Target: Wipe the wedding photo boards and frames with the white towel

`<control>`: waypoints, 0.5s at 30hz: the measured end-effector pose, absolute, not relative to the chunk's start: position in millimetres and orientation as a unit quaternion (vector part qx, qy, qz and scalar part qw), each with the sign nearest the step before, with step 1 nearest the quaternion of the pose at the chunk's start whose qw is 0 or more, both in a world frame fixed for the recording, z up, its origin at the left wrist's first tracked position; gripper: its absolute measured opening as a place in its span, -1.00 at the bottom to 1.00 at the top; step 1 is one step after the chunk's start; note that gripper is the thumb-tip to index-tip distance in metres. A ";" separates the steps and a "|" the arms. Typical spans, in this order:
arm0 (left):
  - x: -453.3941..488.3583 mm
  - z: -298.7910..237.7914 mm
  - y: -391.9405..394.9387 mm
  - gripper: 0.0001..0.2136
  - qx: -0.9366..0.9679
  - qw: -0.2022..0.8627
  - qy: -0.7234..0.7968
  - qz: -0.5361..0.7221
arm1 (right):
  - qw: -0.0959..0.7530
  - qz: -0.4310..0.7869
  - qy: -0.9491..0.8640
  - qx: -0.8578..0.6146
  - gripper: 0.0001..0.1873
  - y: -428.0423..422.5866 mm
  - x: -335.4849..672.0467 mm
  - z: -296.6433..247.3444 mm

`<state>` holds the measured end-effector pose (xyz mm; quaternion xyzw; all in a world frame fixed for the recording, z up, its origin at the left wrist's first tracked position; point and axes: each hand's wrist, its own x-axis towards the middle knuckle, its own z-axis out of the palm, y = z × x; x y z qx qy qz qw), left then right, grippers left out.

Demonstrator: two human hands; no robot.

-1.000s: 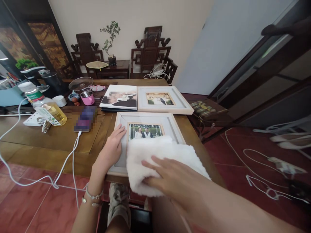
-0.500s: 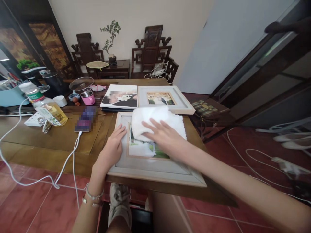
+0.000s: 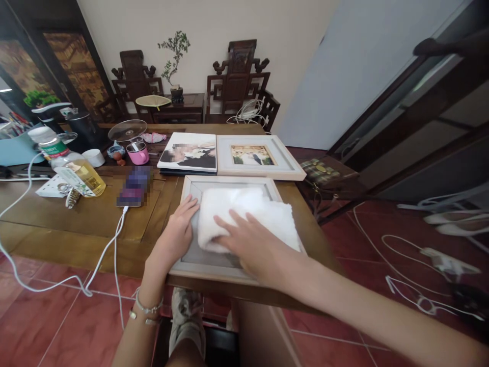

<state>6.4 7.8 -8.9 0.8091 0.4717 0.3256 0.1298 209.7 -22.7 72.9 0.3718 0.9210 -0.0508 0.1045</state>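
Note:
A white towel (image 3: 214, 204) lies folded over the middle of a light grey picture frame (image 3: 221, 273), hiding the photo inside. My right hand (image 3: 255, 239) presses down on the towel, fingers spread over it and the thumb side tucked at its fold. On the frame's left border rests my left hand (image 3: 178, 232), its fingers stretched out along the edge and holding nothing. The frame lies flat at the front edge of a wooden table (image 3: 160, 209).
Behind lie another framed photo (image 3: 286, 160) and a photo panel (image 3: 189, 153). To the left are a phone (image 3: 135, 187) on a white cable (image 3: 103, 260), a pink mug (image 3: 138, 153) and a bottle of yellow liquid (image 3: 80, 173). A plaid bag (image 3: 321, 171) sits beyond the table's right side.
My right hand has drawn the towel toward me over the frame, covering the photo that showed before. The left hand has stayed on the frame's left edge.

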 end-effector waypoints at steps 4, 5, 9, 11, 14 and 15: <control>5.7 -8.0 8.2 -0.51 0.810 0.129 0.474 0.320 | 0.092 -0.123 0.943 0.296 -0.28 -51.4 216.2 80.8; 5.7 -7.6 8.2 -0.52 0.811 0.129 0.473 0.318 | 0.083 -0.137 0.946 0.282 -0.27 -55.3 217.5 81.1; 6.5 -4.4 8.1 -0.54 0.813 0.133 0.479 0.304 | 0.074 -0.158 0.943 0.282 -0.25 -58.1 219.1 76.9; 7.2 -3.0 7.9 -0.55 0.812 0.135 0.482 0.299 | 0.065 -0.153 0.937 0.306 -0.22 -53.4 220.2 71.6; 8.0 -3.1 7.4 -0.51 0.810 0.136 0.480 0.308 | 0.025 -0.124 0.933 0.336 -0.23 -39.3 225.8 61.3; 8.0 -3.9 7.3 -0.49 0.809 0.136 0.478 0.314 | 0.013 -0.107 0.932 0.345 -0.23 -32.6 228.6 58.4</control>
